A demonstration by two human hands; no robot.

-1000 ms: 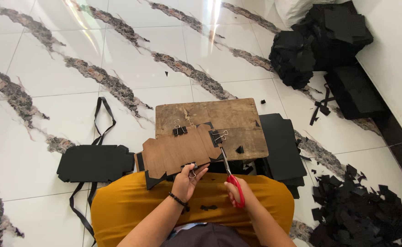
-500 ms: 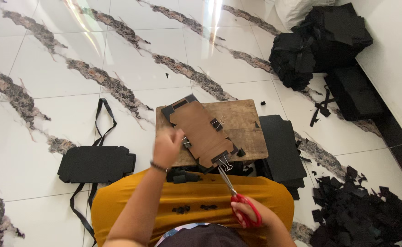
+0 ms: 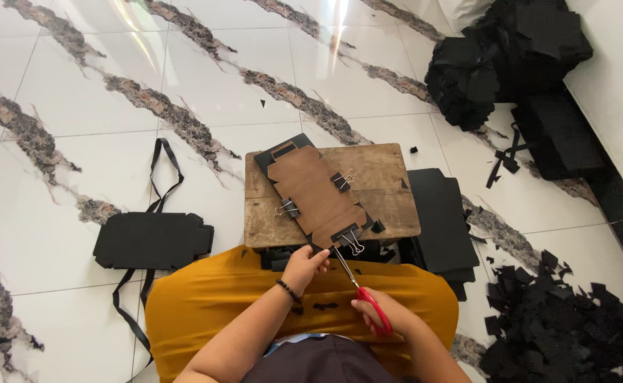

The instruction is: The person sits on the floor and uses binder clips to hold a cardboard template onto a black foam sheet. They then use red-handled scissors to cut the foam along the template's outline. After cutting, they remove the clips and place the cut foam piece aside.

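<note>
White marble floor (image 3: 63, 213) with dark veins runs under everything. Far to the left of the left hand's fingers lies a flat black cutout with straps (image 3: 153, 240). Half a second ago the left hand was up on the brown template; now the left hand (image 3: 304, 267) has dropped to the near edge of the wooden surface (image 3: 382, 213), its fingers pinching the black edge at the template's lower corner. The brown template (image 3: 315, 193), clipped over black sheet with binder clips (image 3: 352, 241), lies diagonally just beyond those fingers, so the stack seems turned to bring a fresh edge to the blades. The right hand (image 3: 382, 315) has its fingers closed through the red scissors (image 3: 360, 294), whose blades point up at that corner. Right of the fingers lie stacked black sheets (image 3: 439, 220), a heap of black offcuts (image 3: 567, 319), and further black piles (image 3: 510, 57) by the wall
</note>
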